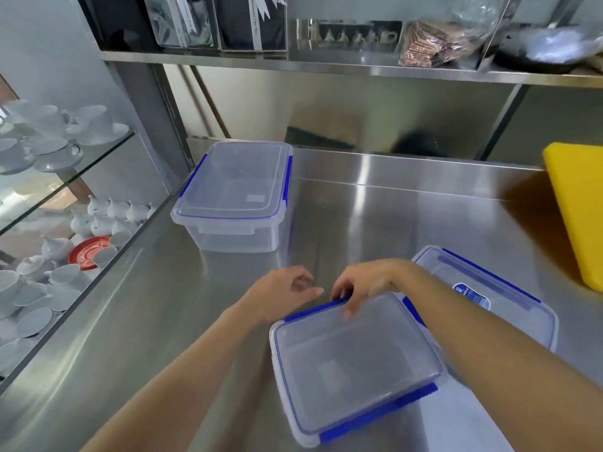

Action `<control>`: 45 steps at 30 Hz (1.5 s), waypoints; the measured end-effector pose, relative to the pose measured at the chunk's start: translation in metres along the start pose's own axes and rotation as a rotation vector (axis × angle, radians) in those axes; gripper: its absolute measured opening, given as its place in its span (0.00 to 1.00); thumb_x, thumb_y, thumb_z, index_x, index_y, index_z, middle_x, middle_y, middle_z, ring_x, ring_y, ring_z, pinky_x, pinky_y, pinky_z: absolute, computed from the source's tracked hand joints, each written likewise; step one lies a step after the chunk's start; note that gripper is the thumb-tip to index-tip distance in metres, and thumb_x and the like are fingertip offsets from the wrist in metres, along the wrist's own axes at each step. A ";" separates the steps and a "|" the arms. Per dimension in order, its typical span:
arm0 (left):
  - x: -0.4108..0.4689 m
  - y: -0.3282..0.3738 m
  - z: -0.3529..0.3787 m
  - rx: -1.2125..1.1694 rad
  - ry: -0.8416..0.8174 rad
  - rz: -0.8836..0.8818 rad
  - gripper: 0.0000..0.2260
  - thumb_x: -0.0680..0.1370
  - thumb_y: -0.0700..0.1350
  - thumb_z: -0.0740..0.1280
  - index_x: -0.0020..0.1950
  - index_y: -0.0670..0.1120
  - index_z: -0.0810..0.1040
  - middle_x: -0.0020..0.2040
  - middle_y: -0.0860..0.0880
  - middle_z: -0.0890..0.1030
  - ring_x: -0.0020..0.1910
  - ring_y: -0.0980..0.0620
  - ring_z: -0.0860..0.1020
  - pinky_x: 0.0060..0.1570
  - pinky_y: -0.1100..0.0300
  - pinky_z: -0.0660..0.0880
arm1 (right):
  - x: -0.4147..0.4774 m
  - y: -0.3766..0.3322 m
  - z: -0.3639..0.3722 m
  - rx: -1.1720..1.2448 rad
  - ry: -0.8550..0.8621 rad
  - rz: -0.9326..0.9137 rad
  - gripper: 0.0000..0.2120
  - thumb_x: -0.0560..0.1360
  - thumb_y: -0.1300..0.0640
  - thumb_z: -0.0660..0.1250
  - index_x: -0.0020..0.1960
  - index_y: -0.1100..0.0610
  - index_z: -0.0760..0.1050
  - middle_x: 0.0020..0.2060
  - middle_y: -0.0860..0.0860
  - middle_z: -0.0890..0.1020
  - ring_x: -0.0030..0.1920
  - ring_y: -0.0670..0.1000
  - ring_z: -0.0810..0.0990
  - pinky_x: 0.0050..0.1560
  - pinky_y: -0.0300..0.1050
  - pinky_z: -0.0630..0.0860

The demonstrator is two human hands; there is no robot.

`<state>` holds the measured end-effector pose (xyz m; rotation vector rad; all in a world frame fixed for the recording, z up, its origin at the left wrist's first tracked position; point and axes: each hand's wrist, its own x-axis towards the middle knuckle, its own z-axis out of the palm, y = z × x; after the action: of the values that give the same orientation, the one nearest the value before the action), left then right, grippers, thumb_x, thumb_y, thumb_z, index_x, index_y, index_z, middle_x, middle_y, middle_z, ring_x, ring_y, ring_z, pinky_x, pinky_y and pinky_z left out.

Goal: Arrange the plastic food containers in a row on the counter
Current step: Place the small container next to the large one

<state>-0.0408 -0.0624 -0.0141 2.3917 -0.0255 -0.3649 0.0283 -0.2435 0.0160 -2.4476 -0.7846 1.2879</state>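
Observation:
Three clear plastic containers with blue clip lids stand on the steel counter (391, 203). One container (233, 190) sits at the far left, near the back. A second container (352, 363) lies close to me, turned at an angle. The third container (483, 288), which has a blue label, is at the right, partly under my right forearm and touching the near one. My right hand (362, 285) holds the far blue clip edge of the near container, fingertips on its lid. My left hand (280, 295) hovers just left of that edge, fingers apart, holding nothing.
A yellow cutting board (577, 210) leans at the right edge of the counter. Left of the counter, glass shelves (65, 177) carry white cups, teapots and a red saucer (86, 252). A steel shelf (326, 63) with boxes and bags runs overhead.

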 end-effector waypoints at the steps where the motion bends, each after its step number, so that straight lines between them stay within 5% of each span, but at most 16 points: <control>1: 0.001 -0.003 0.001 -0.007 0.005 -0.003 0.17 0.72 0.58 0.67 0.55 0.50 0.77 0.48 0.53 0.80 0.49 0.53 0.79 0.56 0.55 0.76 | -0.001 0.006 0.001 0.053 0.060 0.004 0.19 0.71 0.55 0.73 0.60 0.57 0.77 0.50 0.54 0.81 0.46 0.51 0.78 0.51 0.45 0.75; 6: 0.008 -0.008 0.007 0.054 0.226 0.083 0.20 0.74 0.48 0.68 0.64 0.46 0.71 0.65 0.45 0.71 0.65 0.45 0.70 0.66 0.53 0.66 | 0.001 0.027 0.003 0.271 0.330 0.095 0.20 0.72 0.47 0.70 0.58 0.59 0.75 0.51 0.55 0.80 0.48 0.53 0.78 0.54 0.49 0.76; 12: 0.015 0.005 0.012 0.309 0.499 -0.335 0.23 0.74 0.57 0.63 0.61 0.43 0.66 0.60 0.44 0.69 0.59 0.43 0.68 0.57 0.47 0.67 | 0.010 0.033 0.005 0.436 0.546 0.214 0.20 0.75 0.44 0.65 0.54 0.59 0.63 0.44 0.54 0.76 0.45 0.55 0.76 0.43 0.48 0.72; 16: 0.027 0.005 0.019 -0.091 0.341 -0.327 0.20 0.73 0.54 0.65 0.57 0.42 0.67 0.58 0.43 0.75 0.54 0.42 0.74 0.55 0.50 0.71 | 0.021 0.028 0.010 0.498 0.795 0.265 0.17 0.78 0.47 0.60 0.50 0.59 0.57 0.47 0.58 0.76 0.51 0.61 0.77 0.44 0.48 0.66; 18: 0.034 0.002 0.027 -0.296 0.200 -0.228 0.32 0.66 0.56 0.71 0.63 0.42 0.64 0.62 0.43 0.73 0.57 0.44 0.74 0.58 0.49 0.72 | 0.025 0.028 0.010 0.534 0.882 0.297 0.16 0.79 0.48 0.59 0.50 0.59 0.57 0.56 0.62 0.78 0.56 0.63 0.77 0.46 0.49 0.67; 20: 0.041 -0.004 0.033 -0.392 0.091 -0.100 0.56 0.53 0.62 0.77 0.72 0.44 0.52 0.70 0.43 0.63 0.68 0.46 0.66 0.67 0.47 0.68 | 0.025 0.034 0.007 0.614 0.842 0.265 0.20 0.76 0.47 0.65 0.52 0.59 0.59 0.59 0.60 0.77 0.56 0.60 0.77 0.49 0.48 0.70; 22: 0.049 -0.014 0.036 -0.263 -0.002 -0.003 0.69 0.46 0.66 0.78 0.74 0.50 0.38 0.75 0.47 0.49 0.75 0.49 0.51 0.73 0.47 0.60 | 0.018 0.043 0.002 0.695 0.615 0.182 0.40 0.65 0.45 0.76 0.66 0.60 0.58 0.62 0.54 0.75 0.59 0.54 0.76 0.59 0.48 0.73; 23: 0.054 -0.020 0.035 -0.181 -0.030 0.022 0.71 0.46 0.68 0.77 0.73 0.52 0.32 0.76 0.49 0.44 0.76 0.49 0.47 0.74 0.46 0.58 | 0.014 0.048 -0.001 0.651 0.466 0.178 0.55 0.60 0.45 0.79 0.74 0.58 0.49 0.66 0.51 0.73 0.64 0.53 0.73 0.65 0.49 0.71; 25: 0.060 -0.028 0.034 -0.116 -0.023 0.051 0.69 0.50 0.70 0.74 0.72 0.52 0.28 0.77 0.51 0.39 0.77 0.48 0.43 0.74 0.46 0.56 | 0.007 0.056 -0.006 0.484 0.275 0.204 0.68 0.58 0.48 0.80 0.75 0.54 0.29 0.74 0.50 0.62 0.71 0.54 0.64 0.71 0.49 0.64; 29: 0.074 -0.025 0.030 -0.196 -0.031 0.106 0.59 0.61 0.66 0.71 0.73 0.51 0.30 0.77 0.51 0.40 0.77 0.49 0.45 0.74 0.45 0.57 | 0.010 0.063 -0.011 0.360 0.332 0.186 0.67 0.61 0.53 0.80 0.74 0.55 0.27 0.78 0.49 0.48 0.75 0.54 0.58 0.71 0.48 0.62; 32: 0.087 -0.021 0.026 -0.199 0.008 0.103 0.49 0.70 0.55 0.70 0.75 0.52 0.35 0.78 0.49 0.43 0.77 0.49 0.49 0.74 0.45 0.57 | 0.021 0.069 -0.016 0.406 0.459 0.137 0.64 0.56 0.50 0.81 0.76 0.51 0.39 0.73 0.49 0.62 0.68 0.52 0.67 0.68 0.50 0.68; 34: 0.097 -0.016 0.023 -0.189 0.116 0.084 0.41 0.73 0.51 0.69 0.76 0.52 0.45 0.77 0.49 0.54 0.75 0.48 0.58 0.72 0.46 0.63 | 0.027 0.074 -0.023 0.436 0.519 0.113 0.58 0.55 0.50 0.81 0.74 0.50 0.48 0.66 0.48 0.70 0.64 0.51 0.72 0.65 0.50 0.72; 39: 0.117 0.006 0.016 0.112 0.390 0.047 0.20 0.77 0.50 0.64 0.67 0.47 0.67 0.69 0.49 0.69 0.66 0.48 0.69 0.63 0.56 0.69 | 0.041 0.074 -0.046 0.410 0.661 0.149 0.40 0.66 0.55 0.76 0.72 0.53 0.59 0.61 0.53 0.77 0.51 0.50 0.74 0.49 0.42 0.70; 45: 0.147 0.006 0.012 0.465 0.480 0.085 0.23 0.79 0.55 0.55 0.72 0.47 0.62 0.74 0.45 0.65 0.74 0.46 0.61 0.74 0.55 0.55 | 0.068 0.078 -0.071 0.141 0.740 0.340 0.34 0.70 0.45 0.69 0.70 0.56 0.62 0.57 0.58 0.79 0.56 0.60 0.78 0.49 0.49 0.74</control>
<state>0.0972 -0.0924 -0.0560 2.8639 0.0089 0.2958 0.1446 -0.2674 -0.0258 -2.7006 -0.0836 0.4010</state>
